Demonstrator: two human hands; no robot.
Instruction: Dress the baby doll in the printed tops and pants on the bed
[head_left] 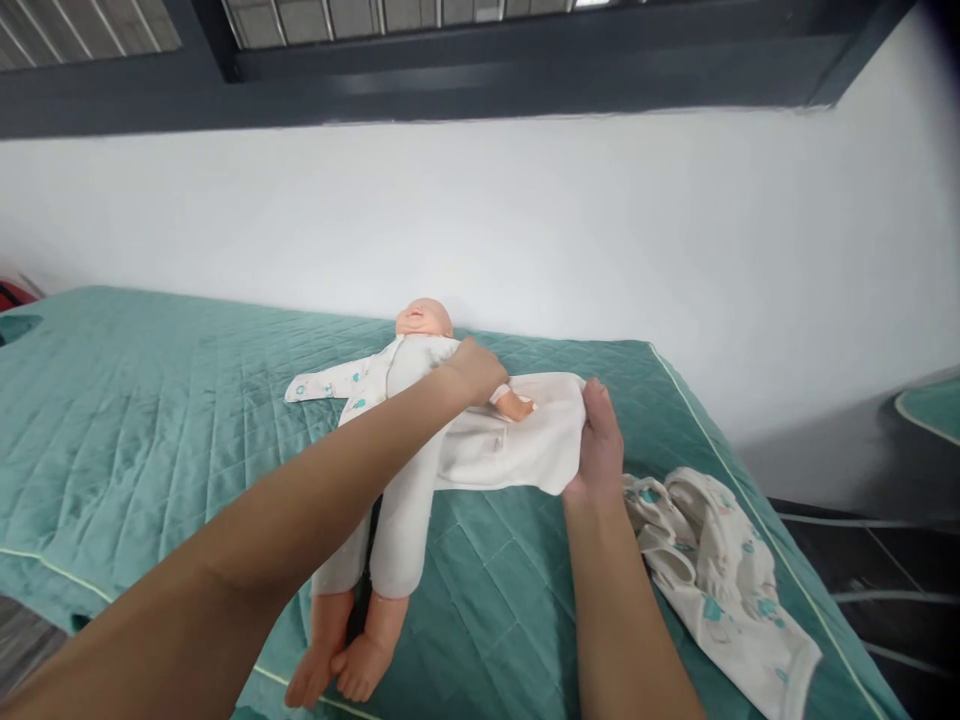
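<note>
A baby doll [421,321] lies on its back on a green quilted bed [150,420], head toward the wall and bare feet toward me. It wears a white garment [517,450] with teal prints, spread open to the doll's right side. My left hand [474,372] is closed on the doll's arm near its shoulder, the doll's small hand [516,405] showing just past my fingers. My right hand [598,443] grips the outer edge of the open white garment, fingers curled around the cloth.
Another white printed baby garment [720,580] lies crumpled on the bed at the right, near the bed's edge. A white wall runs behind the bed. Dark floor shows at the far right.
</note>
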